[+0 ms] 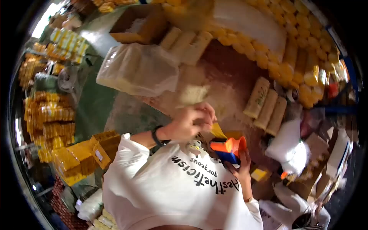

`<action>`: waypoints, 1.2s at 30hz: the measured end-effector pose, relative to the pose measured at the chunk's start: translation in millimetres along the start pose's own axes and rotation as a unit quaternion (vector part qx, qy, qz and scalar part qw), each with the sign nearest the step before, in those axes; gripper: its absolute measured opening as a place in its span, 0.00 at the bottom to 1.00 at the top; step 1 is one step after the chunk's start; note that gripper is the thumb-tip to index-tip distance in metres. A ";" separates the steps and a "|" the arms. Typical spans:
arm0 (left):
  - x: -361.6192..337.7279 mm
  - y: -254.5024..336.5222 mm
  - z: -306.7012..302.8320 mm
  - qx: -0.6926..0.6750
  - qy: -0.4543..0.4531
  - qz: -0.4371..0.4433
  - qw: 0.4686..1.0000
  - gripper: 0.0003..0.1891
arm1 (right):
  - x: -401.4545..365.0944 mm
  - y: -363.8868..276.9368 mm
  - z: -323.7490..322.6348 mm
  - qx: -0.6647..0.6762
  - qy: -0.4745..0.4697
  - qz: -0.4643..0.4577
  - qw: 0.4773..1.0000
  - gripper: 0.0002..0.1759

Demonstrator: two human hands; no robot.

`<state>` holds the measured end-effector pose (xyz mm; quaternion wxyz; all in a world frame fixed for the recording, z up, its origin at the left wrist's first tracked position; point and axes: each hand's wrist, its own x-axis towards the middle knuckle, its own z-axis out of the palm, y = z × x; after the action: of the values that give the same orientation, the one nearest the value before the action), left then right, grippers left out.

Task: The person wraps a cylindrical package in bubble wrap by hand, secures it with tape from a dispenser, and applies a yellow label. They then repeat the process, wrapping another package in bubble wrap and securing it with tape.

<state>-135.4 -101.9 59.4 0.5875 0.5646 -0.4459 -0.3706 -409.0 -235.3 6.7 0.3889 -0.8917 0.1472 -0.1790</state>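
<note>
My left hand, with a black band on its wrist, is raised before my chest. Its fingers are curled in; motion blur hides what lies between them. Just beyond its fingers is a smeared pale beige thing; whether they touch it is unclear. My right hand is wrapped round an orange and blue tool that looks like a tape dispenser. A yellow piece shows next to the tool, between my hands.
Ahead are a clear plastic bag of pale rolls and an open cardboard box. Three wrapped rolls lie to the right. Many yellow packs are heaped at the upper right. Yellow cartons stand at the left.
</note>
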 end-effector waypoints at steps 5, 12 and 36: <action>2.5 18.2 -5.8 0.092 -0.011 -0.041 0.995 0.02 | 2.2 -16.5 4.1 0.088 -0.039 0.025 0.995 0.31; -1.4 18.3 -3.1 0.182 0.015 0.009 0.983 0.08 | -13.1 -12.3 12.8 0.066 -0.072 0.024 0.995 0.38; 7.8 44.2 87.1 0.480 -0.053 0.524 0.702 0.04 | -24.2 -18.9 31.5 0.310 0.177 0.305 0.883 0.18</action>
<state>-218.0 -134.3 101.1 0.3121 0.4251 -0.8174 0.2316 -414.6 -193.1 -4.1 0.6485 -0.5895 0.4157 -0.2430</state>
